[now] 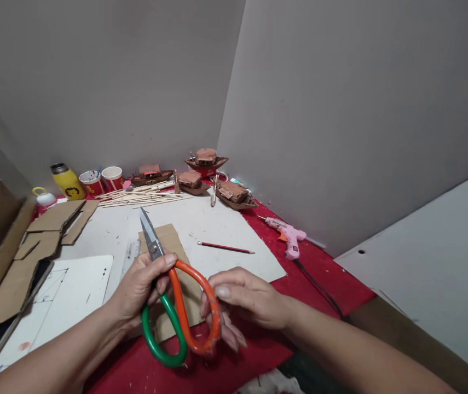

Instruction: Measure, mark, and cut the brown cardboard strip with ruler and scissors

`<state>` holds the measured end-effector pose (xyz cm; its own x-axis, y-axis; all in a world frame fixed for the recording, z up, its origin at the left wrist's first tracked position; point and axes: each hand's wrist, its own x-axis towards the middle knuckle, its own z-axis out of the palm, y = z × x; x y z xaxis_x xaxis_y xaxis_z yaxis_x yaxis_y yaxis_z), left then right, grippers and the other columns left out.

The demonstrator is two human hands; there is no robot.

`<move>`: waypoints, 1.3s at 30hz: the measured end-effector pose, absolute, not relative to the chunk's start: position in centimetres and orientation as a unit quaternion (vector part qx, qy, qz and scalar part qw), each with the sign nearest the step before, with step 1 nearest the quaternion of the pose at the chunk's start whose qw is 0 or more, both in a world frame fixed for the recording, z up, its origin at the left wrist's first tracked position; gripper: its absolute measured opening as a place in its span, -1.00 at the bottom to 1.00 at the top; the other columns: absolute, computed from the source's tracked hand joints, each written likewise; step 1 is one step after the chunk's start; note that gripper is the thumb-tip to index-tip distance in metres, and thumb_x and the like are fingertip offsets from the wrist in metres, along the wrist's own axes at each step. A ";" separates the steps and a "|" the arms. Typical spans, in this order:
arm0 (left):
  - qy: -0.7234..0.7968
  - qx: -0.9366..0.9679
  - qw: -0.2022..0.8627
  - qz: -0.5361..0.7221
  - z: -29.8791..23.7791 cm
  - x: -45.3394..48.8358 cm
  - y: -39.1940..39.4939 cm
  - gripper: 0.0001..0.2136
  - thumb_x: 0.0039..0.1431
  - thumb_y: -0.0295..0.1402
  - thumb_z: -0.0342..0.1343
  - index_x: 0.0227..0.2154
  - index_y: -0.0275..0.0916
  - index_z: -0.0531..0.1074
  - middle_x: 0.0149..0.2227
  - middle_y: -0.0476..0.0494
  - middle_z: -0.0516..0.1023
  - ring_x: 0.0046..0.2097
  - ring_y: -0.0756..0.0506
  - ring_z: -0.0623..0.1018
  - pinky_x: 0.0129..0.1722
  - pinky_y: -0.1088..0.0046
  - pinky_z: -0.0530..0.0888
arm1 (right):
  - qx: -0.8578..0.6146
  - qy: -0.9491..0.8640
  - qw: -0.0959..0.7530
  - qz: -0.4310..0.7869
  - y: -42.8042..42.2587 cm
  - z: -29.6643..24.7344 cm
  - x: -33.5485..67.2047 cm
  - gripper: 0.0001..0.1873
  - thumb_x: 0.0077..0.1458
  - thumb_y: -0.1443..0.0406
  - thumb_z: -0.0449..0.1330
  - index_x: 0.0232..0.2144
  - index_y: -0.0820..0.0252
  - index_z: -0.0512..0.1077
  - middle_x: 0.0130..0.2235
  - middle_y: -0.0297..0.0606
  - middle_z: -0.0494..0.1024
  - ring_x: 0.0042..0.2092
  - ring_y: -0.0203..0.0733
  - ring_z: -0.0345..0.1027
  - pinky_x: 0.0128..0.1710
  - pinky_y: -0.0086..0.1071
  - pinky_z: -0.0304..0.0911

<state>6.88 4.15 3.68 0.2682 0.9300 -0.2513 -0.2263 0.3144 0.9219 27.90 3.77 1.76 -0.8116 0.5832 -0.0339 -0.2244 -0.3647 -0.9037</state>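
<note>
A large pair of scissors (pixel 154 250) with one green and one orange handle loop is held up in the middle, blades closed and pointing away to the upper left. My left hand (pixel 141 287) is closed around them just below the pivot, thumb against the orange handle. At the orange loop, my right hand (pixel 250 295) has its thumb and fingers on the outer side, with the lower fingers loosely bent behind it. Under the scissors lies a flat piece of cardboard (pixel 174 238), and a clear ruler (pixel 130 254) shows beside it.
A red pencil (pixel 225 247) lies on the white board (pixel 254 262). Thin wooden sticks (pixel 143 196) and several model boats (pixel 234 192) stand further back, near paper cups (pixel 113 178) and a yellow bottle (pixel 68 181). At right is a pink glue gun (pixel 289 234); cut cardboard (pixel 40 241) fills the left.
</note>
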 end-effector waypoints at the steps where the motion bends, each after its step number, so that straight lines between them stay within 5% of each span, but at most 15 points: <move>1: 0.437 0.405 0.682 0.424 3.8 6.9 4.2 -0.56 0.01 -0.07 0.28 -0.71 -0.27 0.28 -0.82 0.17 0.11 -0.74 0.17 -0.01 -0.72 0.64 -0.11 | -0.168 -0.503 0.251 0.810 3.8 1.8 27.9 -0.55 0.18 -0.01 0.19 -0.32 0.32 0.45 -0.61 -0.33 0.48 -0.70 -0.40 0.28 -0.75 -0.60 0.14; 7: 0.440 0.382 0.682 0.442 4.2 7.0 3.8 -0.57 -0.02 -0.08 0.32 -0.70 -0.28 0.32 -0.83 0.17 0.12 -0.74 0.17 0.02 -0.73 0.67 -0.08 | -0.187 -0.501 0.275 0.799 3.5 1.8 27.2 -0.55 0.15 -0.02 0.21 -0.44 0.29 0.40 -0.65 -0.36 0.47 -0.76 -0.45 0.19 -0.80 -0.63 0.05; 12: 0.459 0.383 0.620 0.508 5.6 6.4 4.1 -0.58 0.00 -0.10 0.31 -0.69 -0.27 0.30 -0.80 0.17 0.16 -0.73 0.17 0.05 -0.73 0.69 0.00 | -0.258 -0.477 0.141 0.828 2.9 0.0 26.2 -0.48 -0.01 -0.09 0.28 -0.52 0.30 0.40 -0.67 -0.37 0.45 -0.79 -0.44 0.19 -0.84 -0.63 0.05; 18: 0.502 0.406 0.581 0.496 5.7 6.1 4.5 -0.57 0.09 -0.11 0.24 -0.71 -0.26 0.26 -0.77 0.15 0.18 -0.72 0.15 0.06 -0.74 0.66 0.04 | -0.328 -0.485 0.301 0.753 3.0 0.9 27.8 -0.56 0.02 -0.01 0.31 -0.33 0.27 0.40 -0.50 -0.29 0.56 -0.67 -0.41 0.31 -0.74 -0.60 0.17; 21: 0.522 0.427 0.546 0.497 5.1 6.6 4.2 -0.59 0.09 -0.14 0.25 -0.70 -0.26 0.28 -0.72 0.11 0.25 -0.64 0.12 0.17 -0.66 0.67 0.17 | -0.350 -0.519 0.307 0.717 3.0 2.3 28.1 -0.48 0.04 -0.03 0.29 -0.13 0.25 0.38 -0.50 -0.37 0.51 -0.66 -0.44 0.20 -0.71 -0.56 0.10; 23: 0.536 0.444 0.516 0.500 5.0 7.0 3.9 -0.64 0.07 -0.15 0.27 -0.65 -0.25 0.33 -0.70 0.10 0.29 -0.60 0.09 0.24 -0.60 0.65 0.23 | -0.371 -0.561 0.307 0.674 3.0 2.9 27.8 -0.56 0.12 -0.02 0.22 -0.21 0.26 0.40 -0.54 -0.43 0.40 -0.62 -0.44 0.12 -0.65 -0.54 0.04; 26: 0.555 0.473 0.475 0.492 5.1 7.4 3.4 -0.70 0.03 -0.11 0.28 -0.54 -0.25 0.44 -0.70 0.09 0.32 -0.60 0.06 0.26 -0.61 0.60 0.23 | -0.390 -0.670 0.302 0.555 3.1 3.4 27.3 -0.70 0.23 0.14 0.11 -0.43 0.25 0.36 -0.52 -0.43 0.27 -0.50 -0.39 0.08 -0.51 -0.49 0.04; 30: 0.562 0.527 0.414 0.484 5.7 7.6 2.7 -0.76 -0.01 -0.16 0.30 -0.53 -0.24 0.50 -0.70 0.07 0.37 -0.60 0.03 0.30 -0.60 0.55 0.27 | -0.369 -0.776 0.245 0.449 3.5 3.7 27.4 -0.82 0.21 0.40 0.00 -0.42 0.24 0.35 -0.44 -0.39 0.34 -0.41 -0.34 0.14 -0.38 -0.45 0.10; 35: 0.561 0.549 0.382 0.488 6.5 7.6 2.4 -0.80 -0.03 -0.21 0.30 -0.56 -0.23 0.52 -0.68 0.05 0.41 -0.60 0.02 0.35 -0.58 0.55 0.30 | -0.368 -0.753 0.263 0.478 3.6 3.3 27.7 -0.81 0.15 0.40 -0.01 -0.46 0.22 0.34 -0.49 -0.39 0.35 -0.44 -0.34 0.18 -0.41 -0.47 0.13; 39: 0.556 0.518 0.430 0.488 6.6 7.3 2.8 -0.75 -0.02 -0.15 0.30 -0.55 -0.24 0.49 -0.71 0.07 0.37 -0.62 0.03 0.32 -0.62 0.57 0.28 | -0.370 -0.645 0.268 0.613 3.8 2.8 27.6 -0.77 0.20 0.23 0.04 -0.43 0.22 0.37 -0.56 -0.41 0.39 -0.59 -0.40 0.13 -0.58 -0.50 0.07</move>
